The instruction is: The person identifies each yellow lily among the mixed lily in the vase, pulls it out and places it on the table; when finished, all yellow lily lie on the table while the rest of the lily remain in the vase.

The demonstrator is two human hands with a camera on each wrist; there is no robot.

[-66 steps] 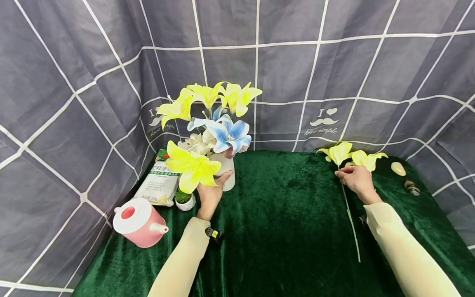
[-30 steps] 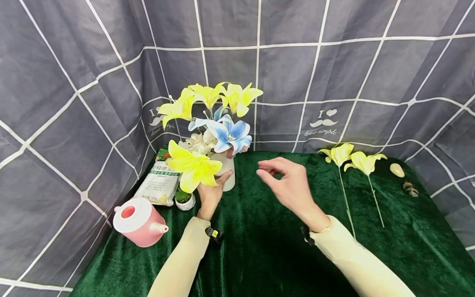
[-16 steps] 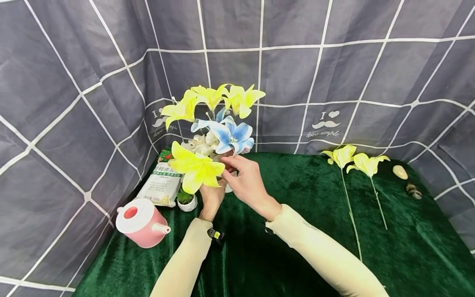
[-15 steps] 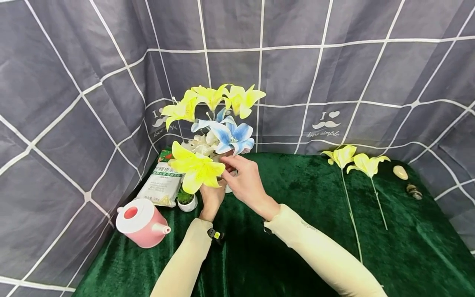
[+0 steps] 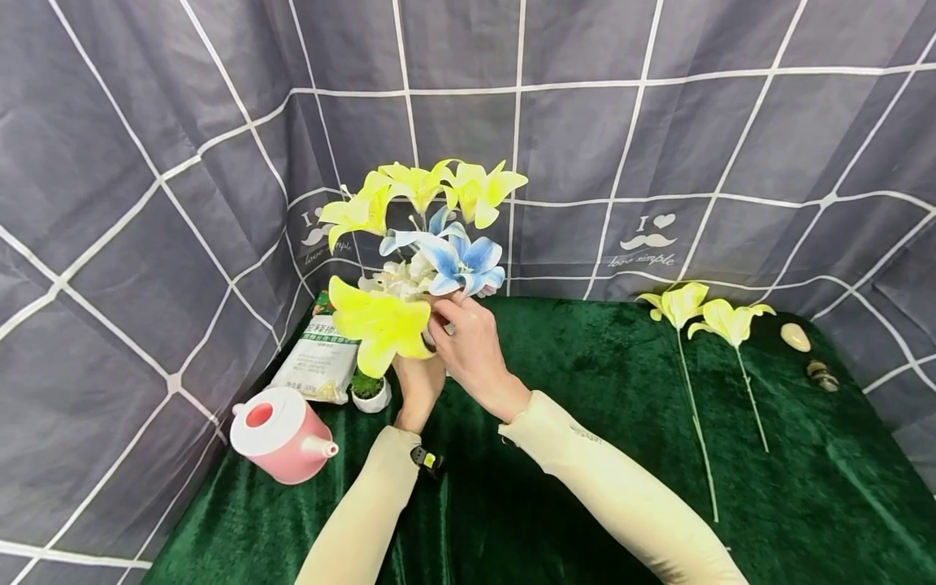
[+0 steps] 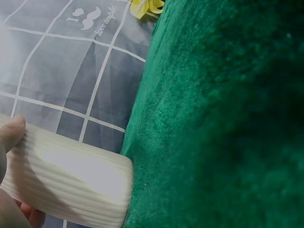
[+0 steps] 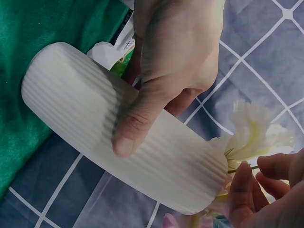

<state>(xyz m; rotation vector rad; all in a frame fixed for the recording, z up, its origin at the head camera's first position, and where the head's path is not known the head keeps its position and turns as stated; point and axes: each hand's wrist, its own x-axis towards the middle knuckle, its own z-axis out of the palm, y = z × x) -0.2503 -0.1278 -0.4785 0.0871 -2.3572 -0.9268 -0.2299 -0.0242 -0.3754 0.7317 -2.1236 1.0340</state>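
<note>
My left hand (image 5: 419, 392) grips a white ribbed vase (image 6: 76, 175), its thumb across the side in the right wrist view. Artificial flowers fill the vase: yellow lilies (image 5: 478, 191) at the top, a blue-and-white lily (image 5: 463, 264) and cream blooms (image 7: 254, 130) lower down. At the vase mouth my right hand (image 5: 474, 349) pinches a thin green stem (image 7: 235, 170) between thumb and fingers. A big yellow lily (image 5: 380, 325) leans out at the front, just left of the right hand. In the head view the vase is mostly hidden behind hands and petals.
Two yellow lilies (image 5: 678, 305) lie on the green cloth (image 5: 585, 455) at right, near a pale stone (image 5: 795, 337) and a striped stone (image 5: 822, 376). A pink watering can (image 5: 285, 439), a white bag (image 5: 316, 361) and a small potted plant (image 5: 371, 394) stand left.
My right hand has left the lilies lying at right and come over to the vase mouth. The front yellow lily has shifted slightly left. My left hand stays on the vase.
</note>
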